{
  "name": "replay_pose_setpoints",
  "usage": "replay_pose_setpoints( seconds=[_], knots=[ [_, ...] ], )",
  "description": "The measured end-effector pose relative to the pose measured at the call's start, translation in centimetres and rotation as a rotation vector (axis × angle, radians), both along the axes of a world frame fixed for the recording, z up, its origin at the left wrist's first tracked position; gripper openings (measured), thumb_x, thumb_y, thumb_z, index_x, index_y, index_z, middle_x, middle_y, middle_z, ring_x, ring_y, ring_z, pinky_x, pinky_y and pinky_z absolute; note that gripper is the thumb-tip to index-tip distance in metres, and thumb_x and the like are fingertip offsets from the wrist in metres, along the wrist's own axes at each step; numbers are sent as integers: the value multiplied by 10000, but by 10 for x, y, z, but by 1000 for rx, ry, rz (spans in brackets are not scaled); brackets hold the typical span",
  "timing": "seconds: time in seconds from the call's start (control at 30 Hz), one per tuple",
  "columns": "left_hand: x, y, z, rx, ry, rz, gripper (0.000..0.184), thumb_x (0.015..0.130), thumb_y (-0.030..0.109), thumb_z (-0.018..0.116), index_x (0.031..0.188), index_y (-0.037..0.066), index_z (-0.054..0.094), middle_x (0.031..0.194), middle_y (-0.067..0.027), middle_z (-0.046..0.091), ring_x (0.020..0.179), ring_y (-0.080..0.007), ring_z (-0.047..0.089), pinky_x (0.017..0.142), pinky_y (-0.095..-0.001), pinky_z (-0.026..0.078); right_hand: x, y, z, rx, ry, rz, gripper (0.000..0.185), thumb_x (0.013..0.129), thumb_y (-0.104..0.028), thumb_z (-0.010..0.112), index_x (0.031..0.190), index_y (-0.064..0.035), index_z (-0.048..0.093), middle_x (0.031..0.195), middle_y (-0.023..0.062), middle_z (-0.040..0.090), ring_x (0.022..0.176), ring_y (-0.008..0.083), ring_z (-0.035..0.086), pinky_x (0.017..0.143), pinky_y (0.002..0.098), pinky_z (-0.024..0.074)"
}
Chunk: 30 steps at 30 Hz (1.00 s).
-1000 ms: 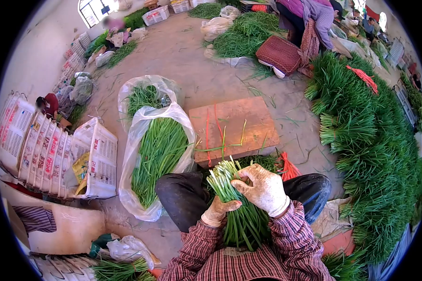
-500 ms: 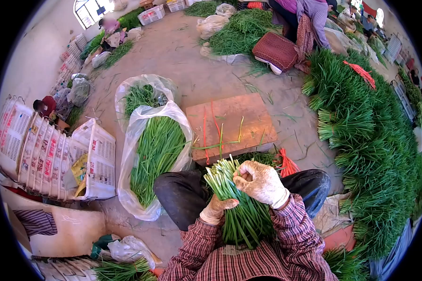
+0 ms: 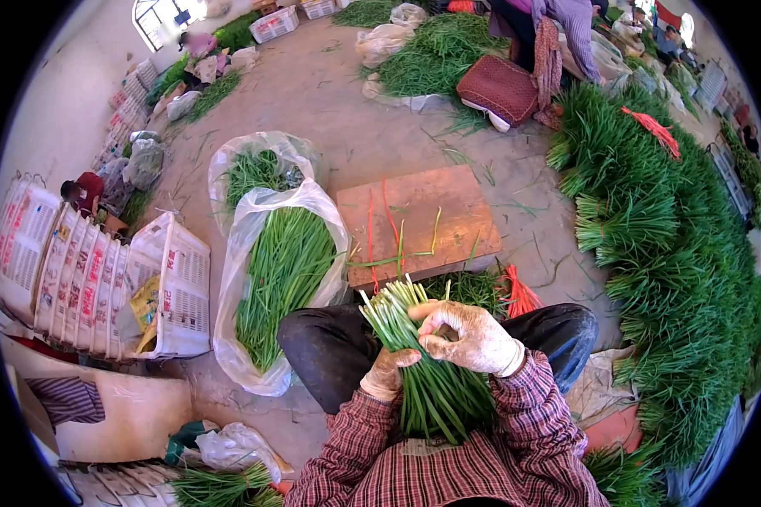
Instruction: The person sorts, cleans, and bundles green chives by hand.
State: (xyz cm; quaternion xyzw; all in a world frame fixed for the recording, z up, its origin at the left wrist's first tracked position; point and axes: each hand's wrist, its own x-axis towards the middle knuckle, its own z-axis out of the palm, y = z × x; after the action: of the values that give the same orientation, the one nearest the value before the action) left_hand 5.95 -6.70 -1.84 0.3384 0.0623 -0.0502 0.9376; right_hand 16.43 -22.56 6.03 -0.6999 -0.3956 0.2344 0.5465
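Observation:
A thick bunch of garlic chives [image 3: 440, 393] lies over my lap, its pale stem ends pointing up and away from me. My left hand [image 3: 386, 374], in a stained light glove, wraps round the bunch from the left, thumb across the stems. On the right side, my gloved right hand [image 3: 473, 338] has its fingers curled against the stems just below the pale ends. Whatever its fingertips pinch is hidden. Beyond the bunch, a low wooden board [image 3: 448, 207] carries red ties [image 3: 390, 211] and a few loose leaves.
To the left, an open plastic bag [image 3: 226, 317] holds more chives, near stacked white crates [image 3: 182, 287]. A large heap of chive bundles [image 3: 651, 279] lines my right side. Red ties [image 3: 520, 291] lie by my right knee. Another person [image 3: 571, 42] sits ahead near a maroon cushion [image 3: 499, 91].
My right hand has shifted slightly left across the stems, and its index finger has stretched out further. The bunch's stem ends have tipped a little left. My left hand keeps its hold.

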Motion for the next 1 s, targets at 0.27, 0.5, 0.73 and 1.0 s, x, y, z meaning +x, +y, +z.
replay_pose_setpoints(
  seconds=[0.27,0.5,0.73,1.0],
  knots=[
    [-7,1,-24,-128,57,-46,818,685,206,861,1403,23,513,1283,-66,632,1161,-229,616,1039,-391,479,8,8,4,96,242,-74,106,918,-69,713,980,-15,646,1284,119,652,782,80,660,725,267,566],
    [4,-3,-10,-69,-99,-77,969,684,216,851,1497,-14,378,1399,-217,557,1206,-317,616,1044,-449,510,44,13,46,394,428,-198,91,939,-38,690,1014,-44,639,1172,111,693,791,111,670,715,249,578],
    [-2,4,-15,-132,-28,-72,981,682,203,835,1508,-21,355,1426,-232,535,1208,-334,615,1032,-481,519,92,-56,129,678,-116,-702,220,932,-224,697,1044,-39,657,1175,161,706,772,130,683,710,281,529],
    [0,2,-16,-168,-19,-103,970,663,214,825,1494,-24,383,1434,-219,536,1230,-337,600,1042,-480,508,78,-111,81,-94,-384,-604,229,911,-240,741,1057,-77,672,1131,70,709,927,182,681,843,318,557]
  ],
)
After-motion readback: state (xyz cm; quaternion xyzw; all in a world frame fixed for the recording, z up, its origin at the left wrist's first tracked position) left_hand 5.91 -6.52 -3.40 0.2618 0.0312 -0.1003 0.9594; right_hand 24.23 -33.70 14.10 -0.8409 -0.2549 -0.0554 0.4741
